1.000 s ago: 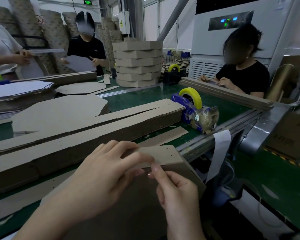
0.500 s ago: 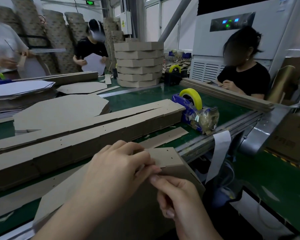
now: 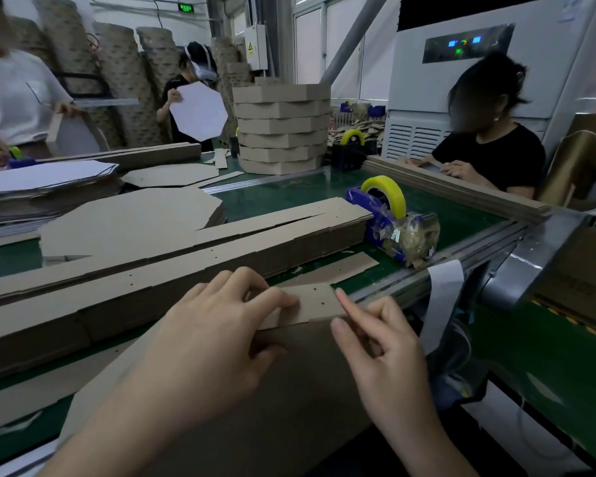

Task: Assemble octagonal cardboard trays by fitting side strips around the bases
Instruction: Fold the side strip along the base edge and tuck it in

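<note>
Both hands are on the job at the counter's (image 3: 289, 197) near edge, nearer the camera than the blue tape dispenser (image 3: 389, 215) and to its left. The left hand (image 3: 214, 339) has its fingers curled down over the end of a side strip (image 3: 313, 302), thumb tucked underneath, pinching that flap against the edge of the big brown base (image 3: 307, 390). The right hand (image 3: 386, 356) lays a straight index finger along the strip's right corner, thumb on the fold just below and the other fingers loosely curled. I can't tell whether that is a real pinch or only a touch.

Directly left of the dispenser lie long stacks of side strips (image 3: 186, 270), butting right up to it. Beyond those, further left, sits a pile of flat octagonal bases (image 3: 128, 218). Behind the dispenser, a tower of finished trays (image 3: 281, 129) stands tall.
</note>
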A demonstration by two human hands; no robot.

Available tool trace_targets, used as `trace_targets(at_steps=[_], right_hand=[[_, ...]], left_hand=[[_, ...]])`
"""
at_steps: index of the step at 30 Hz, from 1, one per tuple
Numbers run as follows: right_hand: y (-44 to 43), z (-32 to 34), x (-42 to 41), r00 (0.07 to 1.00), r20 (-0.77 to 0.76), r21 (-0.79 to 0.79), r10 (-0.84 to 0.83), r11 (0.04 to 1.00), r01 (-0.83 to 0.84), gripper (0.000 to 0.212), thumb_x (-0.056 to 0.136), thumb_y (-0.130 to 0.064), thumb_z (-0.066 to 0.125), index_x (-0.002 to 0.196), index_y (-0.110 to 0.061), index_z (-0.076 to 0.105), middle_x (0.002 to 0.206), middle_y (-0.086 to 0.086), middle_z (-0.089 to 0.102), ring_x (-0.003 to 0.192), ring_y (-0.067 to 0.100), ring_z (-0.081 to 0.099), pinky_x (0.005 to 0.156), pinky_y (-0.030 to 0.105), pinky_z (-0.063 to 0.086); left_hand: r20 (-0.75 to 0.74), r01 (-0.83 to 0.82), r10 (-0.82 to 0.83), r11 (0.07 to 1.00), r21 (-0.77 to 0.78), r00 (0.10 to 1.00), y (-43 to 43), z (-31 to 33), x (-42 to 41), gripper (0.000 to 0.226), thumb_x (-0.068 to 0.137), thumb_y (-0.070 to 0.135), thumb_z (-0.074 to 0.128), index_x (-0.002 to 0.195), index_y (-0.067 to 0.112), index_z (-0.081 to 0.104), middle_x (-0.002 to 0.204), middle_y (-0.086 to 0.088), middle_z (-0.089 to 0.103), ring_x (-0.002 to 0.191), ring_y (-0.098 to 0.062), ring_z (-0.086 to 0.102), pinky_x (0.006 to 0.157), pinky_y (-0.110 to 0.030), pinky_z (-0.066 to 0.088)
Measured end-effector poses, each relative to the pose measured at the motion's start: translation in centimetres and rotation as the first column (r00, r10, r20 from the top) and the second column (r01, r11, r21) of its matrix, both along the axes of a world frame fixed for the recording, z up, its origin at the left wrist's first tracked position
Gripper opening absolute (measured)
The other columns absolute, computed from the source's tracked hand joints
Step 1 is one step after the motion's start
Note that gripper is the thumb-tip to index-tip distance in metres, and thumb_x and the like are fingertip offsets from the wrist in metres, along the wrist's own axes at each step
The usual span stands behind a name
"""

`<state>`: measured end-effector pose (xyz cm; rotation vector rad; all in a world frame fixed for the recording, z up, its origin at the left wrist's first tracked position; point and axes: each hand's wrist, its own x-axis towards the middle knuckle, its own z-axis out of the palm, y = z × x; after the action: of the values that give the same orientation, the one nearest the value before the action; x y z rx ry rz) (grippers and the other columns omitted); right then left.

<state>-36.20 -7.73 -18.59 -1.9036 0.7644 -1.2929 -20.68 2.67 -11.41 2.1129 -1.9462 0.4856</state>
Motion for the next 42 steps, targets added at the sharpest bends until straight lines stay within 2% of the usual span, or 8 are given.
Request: trace_targets(at_steps=[4,7,10,19,26,32,38,42], right_hand=[[-0.2,0.3,-0.5,0.990,0.052,-0.064,0.129,0.990,-0.126,0.029,0.090,-0.041,0.057,0.113,-0.031,0.071,0.083,-0.011,0.049,0.083,0.011,0.055,0.071,0.014,0.042],[-2.6,1.5,-1.7,0.989,0.088,0.090,0.115,0.988,-0.123,0.016,0.093,-0.036,0.059,0.100,-0.033,0.073,0.094,-0.015,0.053,0.093,-0.002,0.054,0.078,0.006,0.039],[-4.5,2.0,-2.8,0.972,-0.073,0.220,0.224,0.954,-0.203,0.034,0.086,-0.049,0.051,0.090,-0.026,0.075,0.097,-0.011,0.062,0.095,-0.005,0.057,0.078,0.005,0.038],[-5.1,2.0,-2.0,0.959,-0.062,0.192,0.276,0.946,-0.260,0.033,0.085,-0.043,0.055,0.073,-0.015,0.067,0.072,0.005,0.063,0.068,0.010,0.059,0.061,0.013,0.041],[-6.3,6.5,-4.8,0.962,-0.066,0.094,0.266,0.961,-0.259,0.025,0.081,-0.042,0.057,0.071,-0.023,0.070,0.065,-0.007,0.065,0.062,-0.001,0.058,0.058,0.006,0.041],[-7.5,8.7,-6.9,0.927,-0.156,0.076,0.341,0.940,-0.333,0.020,0.079,-0.039,0.058,0.085,-0.031,0.075,0.083,-0.010,0.070,0.079,0.001,0.062,0.066,0.006,0.041],[-6.6,6.1,-4.5,0.900,-0.208,0.085,0.383,0.924,-0.373,0.015,0.085,-0.033,0.066,0.090,-0.021,0.074,0.083,-0.013,0.069,0.081,-0.002,0.062,0.072,0.008,0.043],[-5.8,6.0,-1.9,0.895,-0.256,0.009,0.366,0.927,-0.376,0.008,0.089,-0.030,0.067,0.090,-0.027,0.074,0.088,-0.017,0.069,0.091,0.002,0.062,0.076,0.011,0.044]], left_hand=[[-0.026,0.052,-0.052,0.999,-0.008,0.998,-0.8,1.0,-2.0,0.051,0.077,0.072,0.030,0.124,0.053,0.034,0.112,0.023,0.048,0.100,-0.004,0.053,0.060,-0.019,0.025],[-0.072,0.087,-0.088,0.996,-0.021,0.994,0.1,1.7,-2.2,0.044,0.080,0.071,0.037,0.119,0.053,0.045,0.107,0.022,0.055,0.091,-0.007,0.059,0.058,-0.022,0.040],[-0.143,0.095,-0.110,0.990,-0.108,0.984,1.8,2.2,-2.0,0.039,0.080,0.069,0.039,0.113,0.054,0.053,0.101,0.022,0.058,0.078,-0.004,0.061,0.048,-0.028,0.051],[-0.183,0.034,-0.077,0.973,-0.229,0.980,3.3,1.7,-2.6,0.037,0.078,0.063,0.046,0.111,0.051,0.058,0.101,0.017,0.060,0.080,-0.004,0.055,0.049,-0.032,0.054],[-0.237,0.032,-0.116,0.943,-0.331,0.965,2.6,3.2,-4.9,0.036,0.078,0.065,0.045,0.111,0.054,0.055,0.099,0.020,0.058,0.076,-0.001,0.051,0.051,-0.031,0.052],[-0.353,0.018,-0.180,0.909,-0.417,0.918,2.2,2.0,-5.5,0.036,0.076,0.065,0.048,0.109,0.056,0.056,0.102,0.024,0.057,0.083,0.001,0.054,0.059,-0.018,0.044],[-0.478,-0.018,-0.206,0.907,-0.422,0.854,3.3,-2.1,-2.5,0.039,0.079,0.067,0.049,0.113,0.050,0.059,0.107,0.017,0.061,0.090,0.000,0.060,0.069,-0.007,0.043],[-0.528,-0.024,-0.244,0.893,-0.450,0.814,4.7,-3.3,0.0,0.042,0.083,0.072,0.046,0.116,0.050,0.058,0.112,0.012,0.062,0.097,-0.005,0.062,0.073,-0.023,0.050]])
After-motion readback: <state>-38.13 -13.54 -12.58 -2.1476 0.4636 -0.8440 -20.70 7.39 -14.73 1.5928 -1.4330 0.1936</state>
